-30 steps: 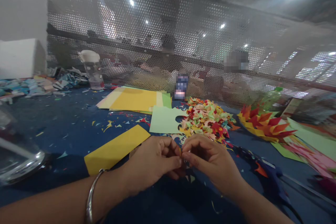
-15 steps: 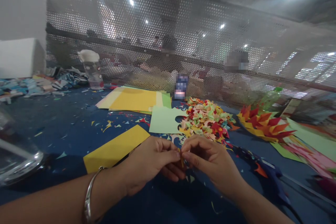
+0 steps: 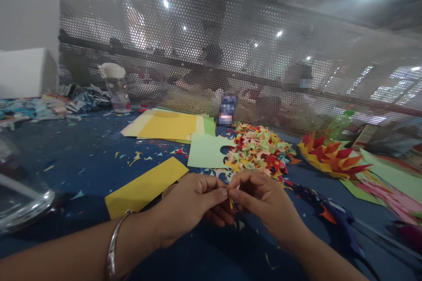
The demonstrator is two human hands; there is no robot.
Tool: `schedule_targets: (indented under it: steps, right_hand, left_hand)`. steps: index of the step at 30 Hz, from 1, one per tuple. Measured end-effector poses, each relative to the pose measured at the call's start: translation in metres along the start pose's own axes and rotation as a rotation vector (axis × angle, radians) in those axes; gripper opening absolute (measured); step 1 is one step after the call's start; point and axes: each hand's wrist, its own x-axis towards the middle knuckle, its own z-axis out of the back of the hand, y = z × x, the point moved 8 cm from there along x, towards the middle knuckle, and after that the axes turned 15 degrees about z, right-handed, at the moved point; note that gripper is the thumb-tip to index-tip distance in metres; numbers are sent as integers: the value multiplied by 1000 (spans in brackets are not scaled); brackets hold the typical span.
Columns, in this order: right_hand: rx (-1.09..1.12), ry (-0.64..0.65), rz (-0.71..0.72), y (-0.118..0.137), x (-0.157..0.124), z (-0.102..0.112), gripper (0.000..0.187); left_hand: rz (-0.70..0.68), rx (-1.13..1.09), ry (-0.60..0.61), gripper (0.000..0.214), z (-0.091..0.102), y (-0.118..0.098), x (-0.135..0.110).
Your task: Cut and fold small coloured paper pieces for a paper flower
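My left hand (image 3: 201, 197) and my right hand (image 3: 259, 199) meet at the fingertips over the blue table. Between them sits a small yellow paper piece (image 3: 231, 203), mostly hidden by the fingers; both hands pinch at it. A yellow paper strip (image 3: 147, 186) lies beside my left wrist. Just beyond the hands is a pale green sheet (image 3: 208, 151) with notches cut in its right edge. A heap of small coloured paper cut-outs (image 3: 262, 149) spreads behind my right hand.
A glue gun (image 3: 341, 219) lies at right, near a red, orange and yellow paper flower shape (image 3: 332, 156). Stacked sheets (image 3: 171, 125), a phone (image 3: 227, 109) and a lidded cup (image 3: 115, 88) stand or lie farther back. A perforated metal screen (image 3: 184, 52) rises behind.
The fingertips have shifted slightly at the small yellow piece, and a bit more of it shows below them. Both hands stay in nearly the same place.
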Motion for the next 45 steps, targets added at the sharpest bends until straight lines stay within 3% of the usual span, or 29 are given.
schedule_targets:
  steps: [9,15,19,24,28,33,37,45]
  right_hand:
    - [42,-32,-13,-1,0,0,11]
    - [-20,-30,-43,-3,0,1,15]
    - [-87,-2,-20,-2,-1,0,16]
    - [-238,64,60,3,-1,-2,13]
    - [-333,77,114,10,0,-3,8]
    - [-335,86,144,14,2,-6,2]
    - [-302,105,150,15,1,-7,2]
    - [-207,88,156,21,0,-5,8]
  left_hand:
    - [-63,-8,17,18,0,-2,0]
    - [-56,12,-58,18,2,-3,0]
    - [-35,156,-140,17,8,-1,1]
    - [-149,414,-289,18,21,-1,-1]
    - [-197,480,-310,19,23,2,-1]
    - [-129,437,-217,14,15,4,4]
    - [21,182,-68,10,4,7,5]
    - [51,70,-57,10,-3,4,-1]
